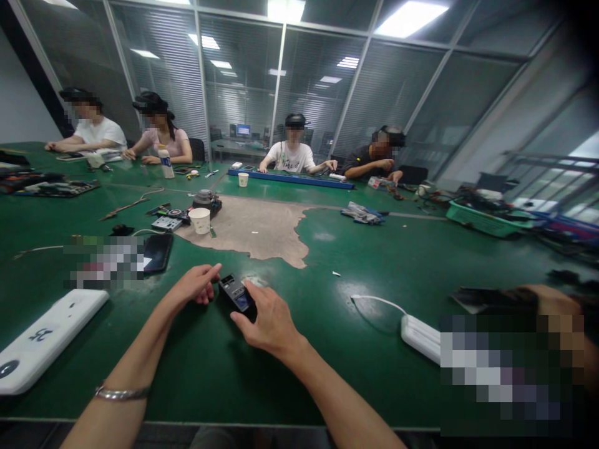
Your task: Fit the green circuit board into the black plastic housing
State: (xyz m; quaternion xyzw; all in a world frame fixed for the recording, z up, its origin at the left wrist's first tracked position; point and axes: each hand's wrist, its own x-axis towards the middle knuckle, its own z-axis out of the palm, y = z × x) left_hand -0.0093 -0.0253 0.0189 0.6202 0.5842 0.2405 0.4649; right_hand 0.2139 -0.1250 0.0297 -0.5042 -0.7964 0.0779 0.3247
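A small black handheld device with a lit screen (235, 292) lies tilted near the table's front middle. My right hand (271, 318) grips its near right end, thumb at the lower edge and fingers at the upper side. Part of the device is hidden by that hand. Just left of it is my left hand (199, 285), index finger stretched towards the device's far corner and the other fingers loosely curled, with nothing visible in them. Whether that fingertip touches the device, I cannot tell.
The green table (365, 386) carries a white power bank (51, 340), a black phone (158, 252), a paper cup (199, 220), another white block with a cable (421, 337) and a green basket (491, 218). Several people sit across; another person's hand (556, 300) is at right.
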